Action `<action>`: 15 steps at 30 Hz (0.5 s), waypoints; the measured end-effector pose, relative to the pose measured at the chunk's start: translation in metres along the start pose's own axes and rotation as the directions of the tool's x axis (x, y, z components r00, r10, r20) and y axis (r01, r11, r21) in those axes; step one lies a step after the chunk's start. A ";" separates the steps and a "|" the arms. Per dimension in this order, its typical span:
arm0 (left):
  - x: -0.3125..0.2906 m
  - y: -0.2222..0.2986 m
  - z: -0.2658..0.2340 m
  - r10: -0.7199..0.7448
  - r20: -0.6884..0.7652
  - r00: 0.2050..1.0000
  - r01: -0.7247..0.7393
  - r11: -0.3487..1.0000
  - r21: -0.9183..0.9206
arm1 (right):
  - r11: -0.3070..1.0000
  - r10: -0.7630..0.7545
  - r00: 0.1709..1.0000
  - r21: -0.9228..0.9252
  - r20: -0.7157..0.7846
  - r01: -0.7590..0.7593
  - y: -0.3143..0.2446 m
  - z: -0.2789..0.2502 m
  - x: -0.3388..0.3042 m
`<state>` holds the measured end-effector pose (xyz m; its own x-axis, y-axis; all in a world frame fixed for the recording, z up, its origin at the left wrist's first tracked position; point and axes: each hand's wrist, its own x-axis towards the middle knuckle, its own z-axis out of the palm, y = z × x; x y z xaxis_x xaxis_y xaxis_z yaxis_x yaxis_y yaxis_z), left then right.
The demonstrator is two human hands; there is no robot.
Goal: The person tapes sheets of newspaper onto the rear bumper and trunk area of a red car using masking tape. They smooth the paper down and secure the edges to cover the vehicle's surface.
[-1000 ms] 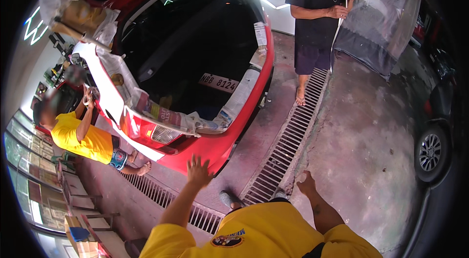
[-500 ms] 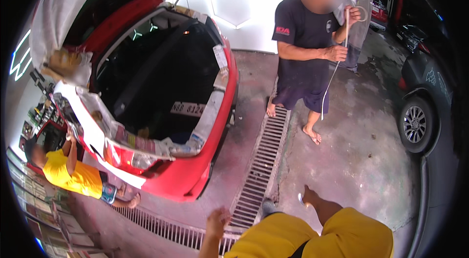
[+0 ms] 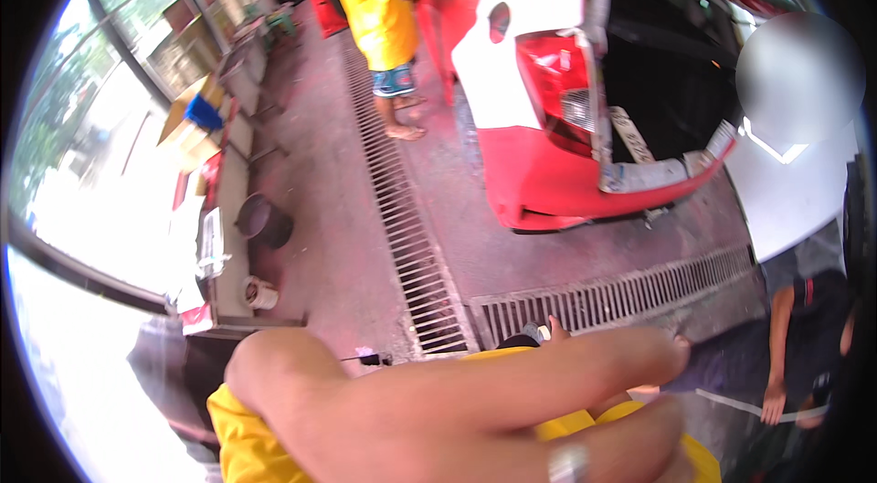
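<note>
My left hand (image 3: 438, 401) is large and blurred in the foreground, reaching across my yellow clothing (image 3: 242, 437). Its fingers point right and stand apart, with a pale ring (image 3: 568, 463) on one; I see nothing in its grip. Just beyond it a small part of my right hand (image 3: 558, 329) shows, beside something small and white (image 3: 545, 333). Most of that hand is hidden, so its fingers cannot be read. Next to it is the tip of a dark shoe (image 3: 530, 331). Neither hand touches the car.
A red car (image 3: 566, 181) with white patches and paper-masked edges stands ahead. A person in yellow (image 3: 370, 3) reaches to its side. At right a person in dark clothing (image 3: 818, 328) has a pale strip (image 3: 731, 403). Floor grates (image 3: 388, 181), a dark bucket (image 3: 265, 220) and a cluttered bench (image 3: 228, 264) lie around.
My view has swung left, so the car now sits right of centre and the bench shows. My left hand has come up close, covering much of my right hand.
</note>
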<state>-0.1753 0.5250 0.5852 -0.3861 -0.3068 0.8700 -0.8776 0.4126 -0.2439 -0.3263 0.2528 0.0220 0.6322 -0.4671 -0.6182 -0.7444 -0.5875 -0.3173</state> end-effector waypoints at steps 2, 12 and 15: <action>-0.017 0.003 -0.003 -0.103 -0.126 0.987 0.105 0.994 0.011 | 0.990 -0.129 0.991 0.044 -0.032 0.131 -0.057 0.006 0.005; -0.235 -0.084 -0.182 -0.620 -0.499 0.606 0.665 0.739 -0.111 | 0.990 -0.111 0.987 -0.076 0.119 0.120 -0.140 0.007 0.136; -0.321 -0.168 -0.215 -0.910 -0.072 0.409 0.911 0.412 -0.035 | 0.961 0.019 0.947 -0.268 0.322 0.072 -0.141 0.013 0.210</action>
<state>0.1571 0.7389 0.4393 0.6609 -0.4395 0.6084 -0.7033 -0.0797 0.7064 -0.0915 0.2458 -0.0728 0.5154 -0.2406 -0.8225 -0.6116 -0.7755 -0.1564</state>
